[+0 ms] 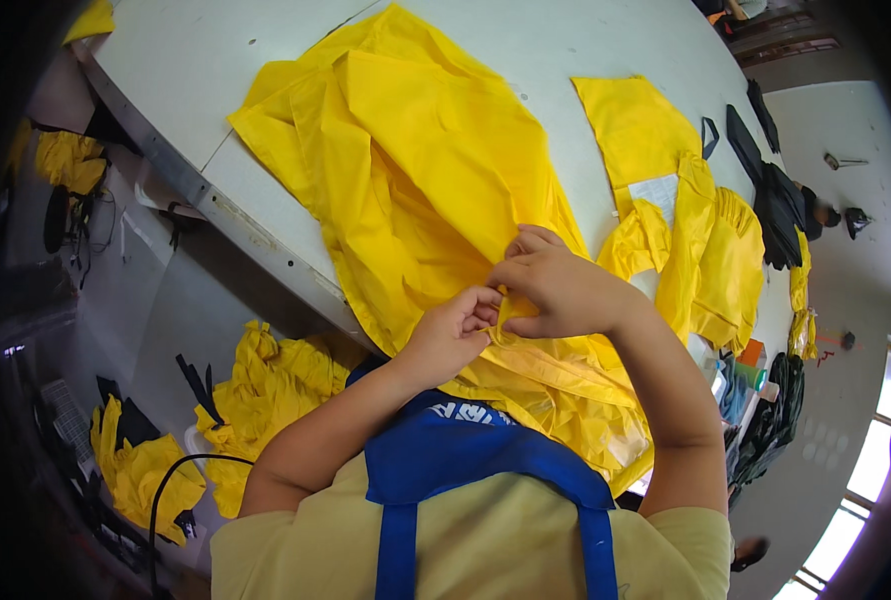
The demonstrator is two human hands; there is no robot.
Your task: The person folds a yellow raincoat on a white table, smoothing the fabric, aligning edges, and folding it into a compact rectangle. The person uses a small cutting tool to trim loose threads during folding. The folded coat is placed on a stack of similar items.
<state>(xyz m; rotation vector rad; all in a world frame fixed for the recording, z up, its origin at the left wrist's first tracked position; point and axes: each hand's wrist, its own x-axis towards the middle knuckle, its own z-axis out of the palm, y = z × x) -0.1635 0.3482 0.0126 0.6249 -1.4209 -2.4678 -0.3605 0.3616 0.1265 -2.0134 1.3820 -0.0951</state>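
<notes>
A large yellow garment of smooth coated fabric lies rumpled over the table and hangs over the edge nearest my body. My left hand pinches the fabric at a seam near the table's front edge. Close beside it, my right hand has its fingers curled on the same garment, thumb and fingertips on the edge of the cloth. The two hands nearly touch. Below them the underside of the garment, paler and shinier, shows in folds.
The white table has a worn metal edge. On its right are yellow fabric pieces, a folded yellow stack and black pieces. Yellow garments are heaped below at left, near a black cable. A person is beyond the table.
</notes>
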